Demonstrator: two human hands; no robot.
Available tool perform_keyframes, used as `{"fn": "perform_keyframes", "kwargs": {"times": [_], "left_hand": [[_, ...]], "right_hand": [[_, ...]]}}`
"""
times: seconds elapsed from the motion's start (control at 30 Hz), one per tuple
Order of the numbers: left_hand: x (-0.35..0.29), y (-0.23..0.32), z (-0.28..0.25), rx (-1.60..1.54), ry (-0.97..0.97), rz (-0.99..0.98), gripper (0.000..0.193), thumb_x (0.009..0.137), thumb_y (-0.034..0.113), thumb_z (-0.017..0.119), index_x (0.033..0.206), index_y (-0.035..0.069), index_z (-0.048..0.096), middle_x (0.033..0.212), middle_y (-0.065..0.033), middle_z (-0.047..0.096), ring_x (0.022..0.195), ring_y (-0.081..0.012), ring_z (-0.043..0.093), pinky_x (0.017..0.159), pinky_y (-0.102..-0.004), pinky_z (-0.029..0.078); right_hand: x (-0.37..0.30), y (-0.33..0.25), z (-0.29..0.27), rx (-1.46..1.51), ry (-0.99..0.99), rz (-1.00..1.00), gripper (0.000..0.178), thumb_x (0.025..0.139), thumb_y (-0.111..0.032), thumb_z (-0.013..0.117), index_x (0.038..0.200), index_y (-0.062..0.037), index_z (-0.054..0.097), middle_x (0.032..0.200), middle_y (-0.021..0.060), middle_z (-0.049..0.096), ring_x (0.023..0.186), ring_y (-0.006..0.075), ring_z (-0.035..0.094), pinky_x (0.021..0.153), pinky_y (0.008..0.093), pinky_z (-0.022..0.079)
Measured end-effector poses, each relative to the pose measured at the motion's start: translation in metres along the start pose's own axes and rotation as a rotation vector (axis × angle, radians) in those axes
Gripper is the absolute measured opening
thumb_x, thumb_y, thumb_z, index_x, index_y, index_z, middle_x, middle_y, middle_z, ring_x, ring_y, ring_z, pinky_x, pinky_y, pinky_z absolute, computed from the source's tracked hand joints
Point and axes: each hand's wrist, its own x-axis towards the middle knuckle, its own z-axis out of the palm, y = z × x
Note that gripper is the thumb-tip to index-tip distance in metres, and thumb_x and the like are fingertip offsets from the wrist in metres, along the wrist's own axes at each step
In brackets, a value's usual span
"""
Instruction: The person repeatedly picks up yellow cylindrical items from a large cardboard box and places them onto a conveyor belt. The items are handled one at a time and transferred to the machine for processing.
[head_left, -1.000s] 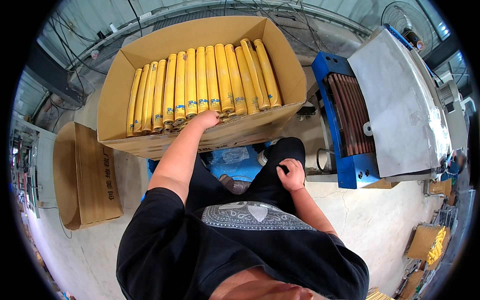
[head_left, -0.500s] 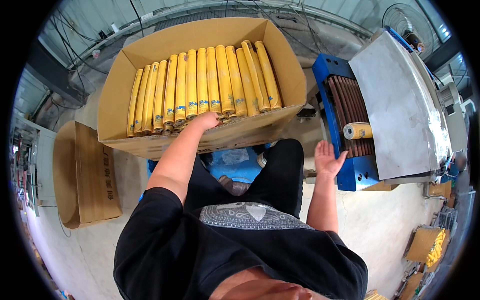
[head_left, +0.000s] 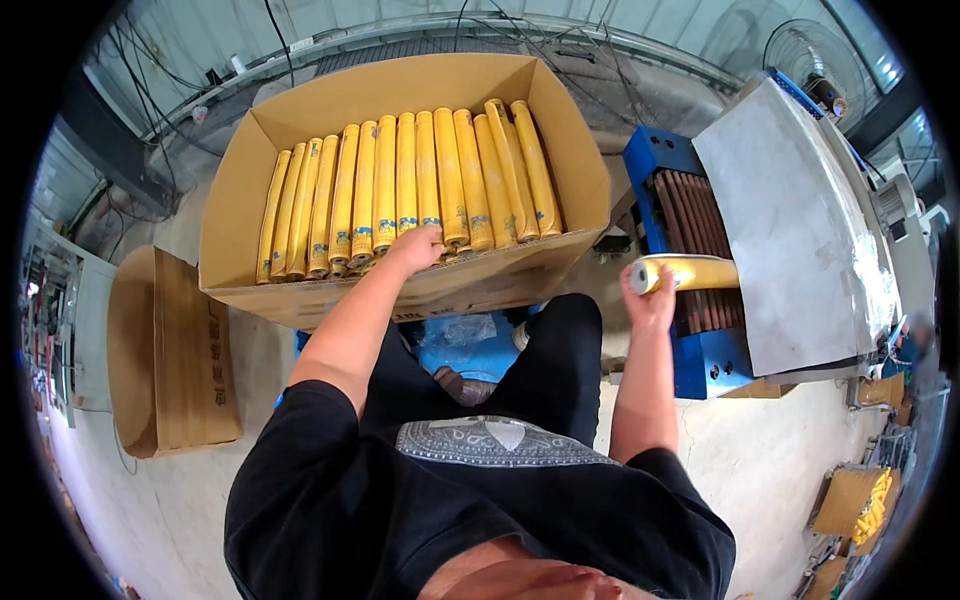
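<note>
A yellow roll point(head_left: 700, 273) with a pale, layered end comes out from under the grey cover of the blue-framed roller machine point(head_left: 712, 368). My right hand point(head_left: 648, 297) is closed around its near end, thumb on top. Ahead of me stands an open cardboard box point(head_left: 300, 297) filled with a row of similar yellow rolls point(head_left: 384, 185), lying side by side with more beneath. At the box's near rim, my left hand point(head_left: 417, 248) touches the lower ends of the rolls. Its fingers are curled, and what they hold, if anything, is hidden.
Another open cardboard box point(head_left: 175, 350) stands on the floor at the left. A grey cover point(head_left: 790, 220) lies over the machine, with a fan point(head_left: 820, 75) behind it. Blue plastic point(head_left: 455, 345) lies between my legs. Yellow goods fill a carton point(head_left: 845, 500) at the far right.
The roll has come further out of the machine toward the left. My right hand, open and palm up before, has risen and closed on its end. My left hand stays by the box rim.
</note>
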Motion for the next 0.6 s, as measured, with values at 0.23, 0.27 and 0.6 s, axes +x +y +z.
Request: {"fn": "perform_keyframes", "kwargs": {"times": [0.23, 0.27, 0.6], "left_hand": [[-0.058, 0.156, -0.023, -0.948, -0.381, 0.093, 0.064, 0.085, 0.021, 0.066, 0.137, -0.001, 0.036, 0.125, -0.0187, 0.055, 0.113, -0.0223, 0.055, 0.097, -0.0348, 0.044], [-0.073, 0.169, -0.013, -1.122, -0.581, 0.055, 0.073, 0.083, 0.023, 0.07, 0.139, -0.002, 0.031, 0.126, -0.0205, 0.053, 0.113, -0.0225, 0.054, 0.097, -0.0343, 0.043], [-0.076, 0.164, -0.048, -1.08, 0.028, -0.077, 0.049, 0.076, 0.01, 0.072, 0.115, -0.001, 0.045, 0.097, -0.0137, 0.061, 0.086, -0.022, 0.062, 0.076, -0.0366, 0.053]], "right_hand": [[-0.153, 0.131, -0.032, -0.492, -0.559, 0.352, 0.042, 0.075, -0.011, 0.064, 0.113, 0.0021, 0.05, 0.104, 0.0129, 0.058, 0.095, 0.0246, 0.059, 0.087, 0.0374, 0.05], [-0.169, 0.14, -0.032, -0.558, -0.622, 0.458, 0.05, 0.075, -0.01, 0.069, 0.119, -0.0002, 0.047, 0.107, 0.0111, 0.057, 0.099, 0.0227, 0.058, 0.09, 0.0357, 0.048], [-0.146, 0.144, 0.001, -0.817, -0.891, 0.614, 0.073, 0.085, -0.033, 0.067, 0.139, -0.006, 0.025, 0.128, 0.0111, 0.045, 0.113, 0.0223, 0.05, 0.094, 0.0361, 0.043]]}}
